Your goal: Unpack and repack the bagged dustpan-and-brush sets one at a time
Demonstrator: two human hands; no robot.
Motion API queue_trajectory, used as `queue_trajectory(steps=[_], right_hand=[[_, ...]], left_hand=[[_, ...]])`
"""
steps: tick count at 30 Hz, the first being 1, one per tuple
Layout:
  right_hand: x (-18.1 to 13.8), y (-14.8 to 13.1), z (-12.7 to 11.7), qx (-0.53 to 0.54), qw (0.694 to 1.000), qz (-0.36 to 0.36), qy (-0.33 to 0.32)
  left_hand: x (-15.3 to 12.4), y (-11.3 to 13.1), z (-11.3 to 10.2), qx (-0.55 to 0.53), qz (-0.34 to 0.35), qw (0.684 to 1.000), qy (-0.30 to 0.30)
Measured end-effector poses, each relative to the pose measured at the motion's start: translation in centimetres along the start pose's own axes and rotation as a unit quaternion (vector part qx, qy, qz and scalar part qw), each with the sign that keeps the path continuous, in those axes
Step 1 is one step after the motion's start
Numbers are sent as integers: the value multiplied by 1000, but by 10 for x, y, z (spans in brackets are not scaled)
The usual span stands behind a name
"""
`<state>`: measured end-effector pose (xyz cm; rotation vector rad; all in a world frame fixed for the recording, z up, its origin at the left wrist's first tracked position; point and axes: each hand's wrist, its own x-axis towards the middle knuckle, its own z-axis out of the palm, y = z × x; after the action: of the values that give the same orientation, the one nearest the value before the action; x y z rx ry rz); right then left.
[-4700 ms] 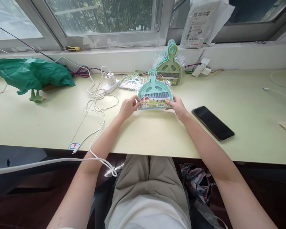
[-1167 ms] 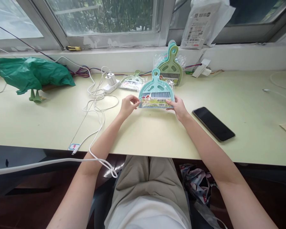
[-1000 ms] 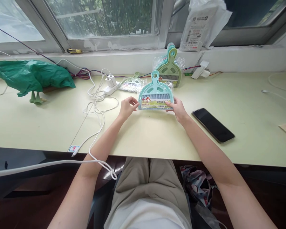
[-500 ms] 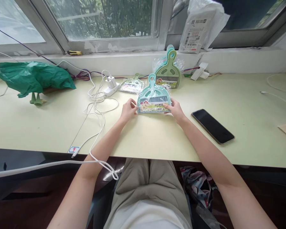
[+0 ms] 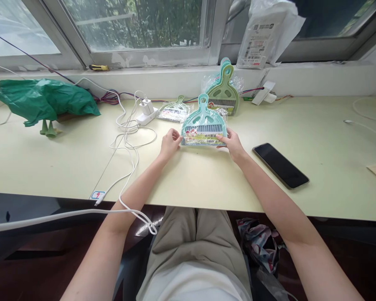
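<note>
A small teal dustpan-and-brush set (image 5: 203, 123) in a clear plastic wrapper stands tilted on the pale table (image 5: 65, 159), handle up. My left hand (image 5: 170, 144) pinches its lower left corner. My right hand (image 5: 232, 143) grips its lower right corner. Both hands rest near the table's middle, close in front of me.
Behind stand several wrapped dustpan sets (image 5: 223, 90) against the sill, and one lies flat (image 5: 174, 111). White charger cables (image 5: 128, 138) trail left, a black phone (image 5: 280, 165) lies right, a green plastic bag (image 5: 44, 100) sits far left.
The dustpan set dipped lower and tilted half a second ago, then came back up. My hands stay on its lower corners, slightly closer to me than before.
</note>
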<state>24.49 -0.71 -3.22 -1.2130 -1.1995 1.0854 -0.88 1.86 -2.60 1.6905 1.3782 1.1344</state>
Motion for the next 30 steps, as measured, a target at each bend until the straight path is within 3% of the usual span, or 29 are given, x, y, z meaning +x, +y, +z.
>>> queue_trajectory(steps=[4, 9, 30], right_hand=[[-1, -2, 1, 0, 1000, 1, -5], [-4, -5, 2, 6, 1000, 7, -3], [-6, -9, 6, 31, 999, 7, -14]], left_hand=[[-1, -1, 3, -29, 15, 999, -2], [-3, 1, 5, 18, 81, 996, -20], [-7, 8, 4, 16, 92, 996, 9]])
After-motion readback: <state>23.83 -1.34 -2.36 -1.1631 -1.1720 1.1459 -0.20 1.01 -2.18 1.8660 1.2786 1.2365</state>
